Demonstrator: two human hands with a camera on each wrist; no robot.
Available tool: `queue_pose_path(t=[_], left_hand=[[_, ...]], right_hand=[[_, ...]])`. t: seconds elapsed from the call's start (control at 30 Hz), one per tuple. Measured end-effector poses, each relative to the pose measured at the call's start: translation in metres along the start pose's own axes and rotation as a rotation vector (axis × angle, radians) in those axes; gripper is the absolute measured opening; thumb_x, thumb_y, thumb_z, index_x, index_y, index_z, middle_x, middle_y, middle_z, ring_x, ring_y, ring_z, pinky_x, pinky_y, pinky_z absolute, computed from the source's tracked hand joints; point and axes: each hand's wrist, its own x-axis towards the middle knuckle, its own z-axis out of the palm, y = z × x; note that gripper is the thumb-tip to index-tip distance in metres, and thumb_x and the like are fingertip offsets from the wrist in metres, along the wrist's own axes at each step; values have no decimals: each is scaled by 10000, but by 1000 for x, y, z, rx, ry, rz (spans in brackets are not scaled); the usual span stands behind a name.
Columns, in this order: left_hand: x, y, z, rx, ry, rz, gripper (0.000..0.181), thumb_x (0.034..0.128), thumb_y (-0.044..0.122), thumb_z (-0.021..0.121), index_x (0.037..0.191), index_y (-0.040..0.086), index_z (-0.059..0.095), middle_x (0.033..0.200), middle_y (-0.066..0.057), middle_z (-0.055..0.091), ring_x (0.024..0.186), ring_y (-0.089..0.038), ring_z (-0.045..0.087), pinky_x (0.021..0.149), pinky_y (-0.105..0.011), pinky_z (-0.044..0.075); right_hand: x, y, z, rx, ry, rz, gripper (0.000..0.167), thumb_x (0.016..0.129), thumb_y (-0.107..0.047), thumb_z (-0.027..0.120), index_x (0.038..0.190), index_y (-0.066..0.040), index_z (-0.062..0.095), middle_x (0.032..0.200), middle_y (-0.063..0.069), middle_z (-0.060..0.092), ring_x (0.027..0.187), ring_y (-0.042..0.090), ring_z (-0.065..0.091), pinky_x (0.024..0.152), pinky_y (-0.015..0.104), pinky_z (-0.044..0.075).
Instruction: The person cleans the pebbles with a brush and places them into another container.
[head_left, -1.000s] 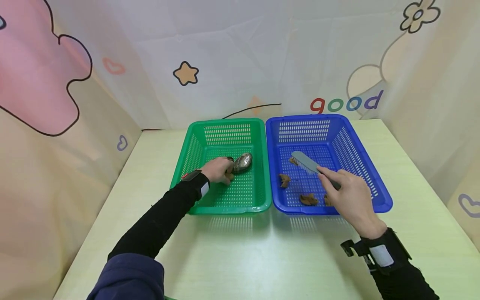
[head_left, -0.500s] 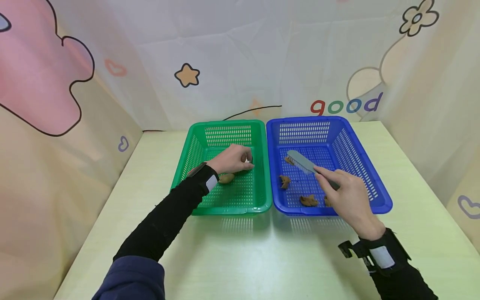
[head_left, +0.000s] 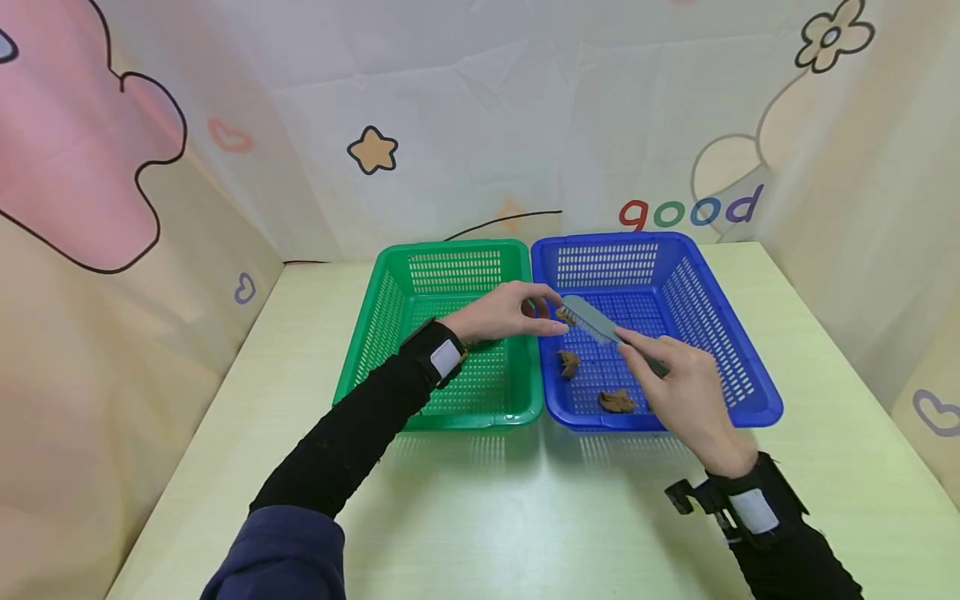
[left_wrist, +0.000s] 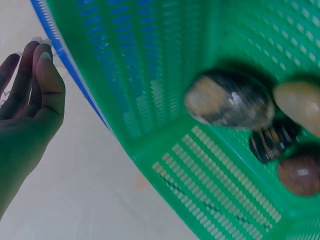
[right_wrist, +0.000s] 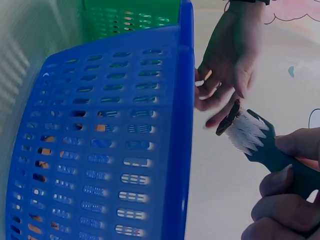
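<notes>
My right hand (head_left: 678, 387) grips the dark handle of a grey-green brush (head_left: 591, 318) with white bristles, held above the blue basket (head_left: 750, 358). In the right wrist view a brown clump (right_wrist: 229, 118) sits at the bristle tips of the brush (right_wrist: 267, 145). My left hand (head_left: 510, 312) reaches across the meeting rims of the baskets, its fingertips beside the brush head and clump. Its thumb and fingers stand apart, with nothing visible between them. In the left wrist view several polished stones, among them a large dark one (left_wrist: 230, 100), lie in the green basket (left_wrist: 165, 95).
Brown crumpled pieces (head_left: 617, 401) lie on the blue basket's floor, another (head_left: 568, 363) near its left wall. The two baskets stand side by side on a pale table (head_left: 480, 517). A printed curtain (head_left: 465, 117) hangs behind.
My left hand has moved right, from the stones in the green basket to beside the brush head. The brush in my right hand has shifted slightly left.
</notes>
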Motion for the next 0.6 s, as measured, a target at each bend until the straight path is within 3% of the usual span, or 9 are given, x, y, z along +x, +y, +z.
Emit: queue_pose_path(t=[0.13, 0.27, 0.33, 0.47, 0.6], left_hand=[[6, 6, 3, -93, -25, 61, 346, 931, 335, 631, 1218, 142, 622, 962, -22, 635, 845, -171, 576, 705, -239, 445], [12, 8, 5, -175, -40, 101, 233, 962, 251, 599, 1125, 96, 657, 866, -104, 626, 769, -234, 549, 679, -321, 472], [14, 9, 6, -195, -29, 104, 212, 969, 224, 588, 1103, 77, 659, 871, -126, 647, 813, -285, 600, 709, -378, 507], [15, 11, 8, -183, 13, 113, 181, 964, 191, 595, 1053, 58, 678, 856, -119, 676, 847, -330, 646, 691, -374, 520], [16, 12, 9, -124, 42, 134, 180, 956, 167, 604, 1023, 34, 705, 830, -133, 677, 785, -324, 631, 610, -267, 449]], right_hand=[[-1, 0, 1, 38, 0, -1, 281, 899, -72, 665, 1177, -49, 696, 660, 38, 571, 507, 67, 369, 422, 213, 298], [-1, -1, 2, 45, 20, 6, 289, 907, -83, 659, 1193, -63, 691, 649, 29, 536, 526, 75, 369, 437, 210, 299], [-1, 0, 3, 38, 42, 16, 291, 909, -97, 660, 1198, -77, 691, 638, 28, 505, 532, 80, 371, 439, 206, 300], [-1, 1, 3, 21, 83, 34, 291, 901, -106, 673, 1191, -89, 697, 623, 33, 481, 538, 87, 370, 437, 198, 297], [-2, 3, 3, 14, 101, 35, 278, 896, -105, 679, 1172, -87, 707, 604, 27, 455, 529, 83, 355, 434, 200, 273]])
